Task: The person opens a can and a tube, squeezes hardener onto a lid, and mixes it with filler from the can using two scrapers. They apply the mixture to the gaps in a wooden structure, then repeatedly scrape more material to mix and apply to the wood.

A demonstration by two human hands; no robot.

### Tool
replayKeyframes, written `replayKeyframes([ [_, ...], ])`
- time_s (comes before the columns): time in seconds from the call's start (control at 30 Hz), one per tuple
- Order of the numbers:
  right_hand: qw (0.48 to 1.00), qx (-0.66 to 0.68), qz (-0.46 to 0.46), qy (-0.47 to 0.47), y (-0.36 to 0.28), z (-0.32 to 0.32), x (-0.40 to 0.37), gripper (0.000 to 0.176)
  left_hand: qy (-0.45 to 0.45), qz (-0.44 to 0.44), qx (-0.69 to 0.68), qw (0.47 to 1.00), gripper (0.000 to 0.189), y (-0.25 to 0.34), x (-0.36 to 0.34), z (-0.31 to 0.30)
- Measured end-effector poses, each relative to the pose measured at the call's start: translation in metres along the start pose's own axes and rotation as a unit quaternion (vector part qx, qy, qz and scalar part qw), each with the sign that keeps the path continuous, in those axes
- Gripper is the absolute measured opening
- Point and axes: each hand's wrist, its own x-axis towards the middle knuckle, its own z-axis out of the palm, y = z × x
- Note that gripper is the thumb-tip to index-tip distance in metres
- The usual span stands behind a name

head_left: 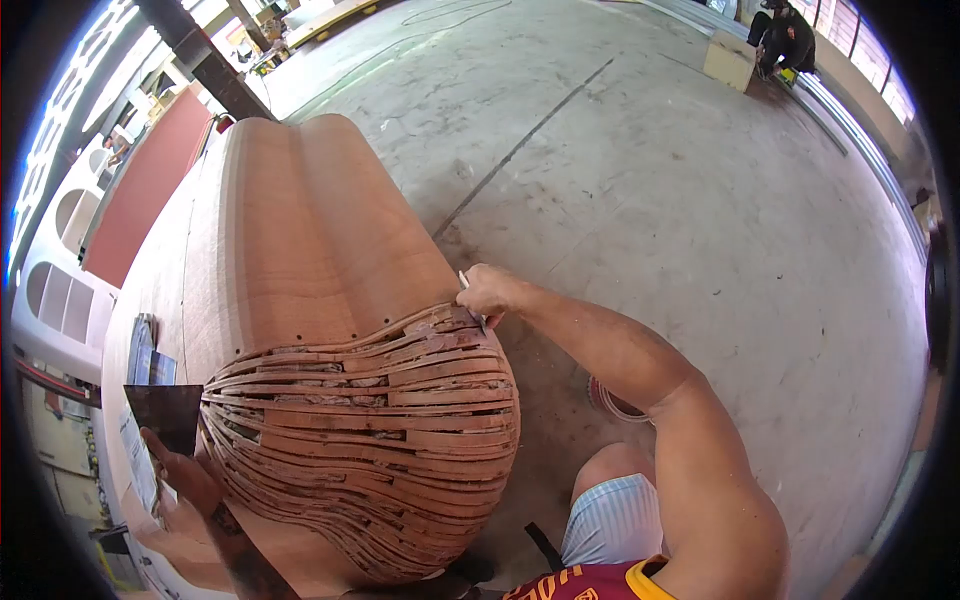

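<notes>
A large curved wooden form (300, 220) has a smooth sheet on its far part and a bulging near part of narrow wood strips (400, 430) with gaps between them. My right hand (487, 292) is closed on a small pale-edged tool (464, 281), held at the right edge where the smooth sheet meets the strips. At the left, my left hand (185, 475) grips a dark flat plate (165, 415), its fingers partly behind it. Papers (150, 368) lie on the wood beside and beneath the plate.
A round container (615, 402) stands on the floor by my right arm. At the far right, a person in dark clothes (784, 42) crouches near a pale box (730, 60) and long metal rails (825, 120). A dark post (220, 75) rises behind the form.
</notes>
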Motion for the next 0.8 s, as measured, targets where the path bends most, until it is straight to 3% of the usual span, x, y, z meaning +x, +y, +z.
replayKeyframes([
  [0.1,0.998,-0.05,0.001,0.023,-0.031,0.002,-0.021,0.029,0.028,0.005,-0.106,0.994,0.074,-0.026,0.002,0.016],
  [0.23,0.993,-0.1,-0.038,0.039,-0.062,0.008,-0.051,0.03,0.012,0.009,-0.122,0.992,0.071,-0.026,0.003,0.016],
  [0.33,0.995,-0.047,-0.081,0.035,-0.065,0.006,-0.054,0.026,-0.059,-0.06,-0.01,0.996,0.072,-0.016,0.008,0.008],
  [0.4,0.992,0.041,-0.12,0.018,-0.057,-0.003,-0.064,0.024,-0.057,-0.044,0.069,0.995,0.071,-0.002,0.007,-0.01],
  [0.47,0.968,0.171,-0.183,0.027,-0.049,-0.03,-0.12,0.024,0.011,0.051,0.094,0.994,0.067,0.051,-0.023,-0.036],
  [0.5,0.949,0.199,-0.241,0.04,-0.038,-0.038,-0.149,0.026,0.065,0.106,0.079,0.989,0.085,0.037,-0.034,-0.032],
  [0.53,0.926,0.225,-0.298,0.051,-0.025,-0.04,-0.18,0.03,-0.014,0.052,-0.145,0.988,0.085,0.029,-0.055,-0.023],
  [0.57,0.895,0.281,-0.34,0.067,-0.014,-0.033,-0.214,0.034,-0.072,-0.04,-0.287,0.954,0.073,0.066,-0.088,-0.026],
  [0.6,0.859,0.333,-0.381,0.081,-0.001,-0.019,-0.244,0.038,-0.154,-0.158,-0.43,0.875,0.064,0.123,-0.127,-0.033],
  [0.67,0.836,0.32,-0.428,0.124,0.033,0.015,-0.286,0.041,-0.277,-0.33,-0.596,0.678,0.063,0.208,-0.196,-0.04],
  [0.7,0.831,0.287,-0.456,0.138,0.045,0.03,-0.303,0.044,-0.385,-0.275,-0.649,0.596,0.058,0.258,-0.211,-0.057],
  [0.8,0.83,0.146,-0.505,0.188,0.069,0.051,-0.349,0.056,-0.427,-0.361,-0.642,0.524,0.056,0.305,-0.268,-0.046],
])
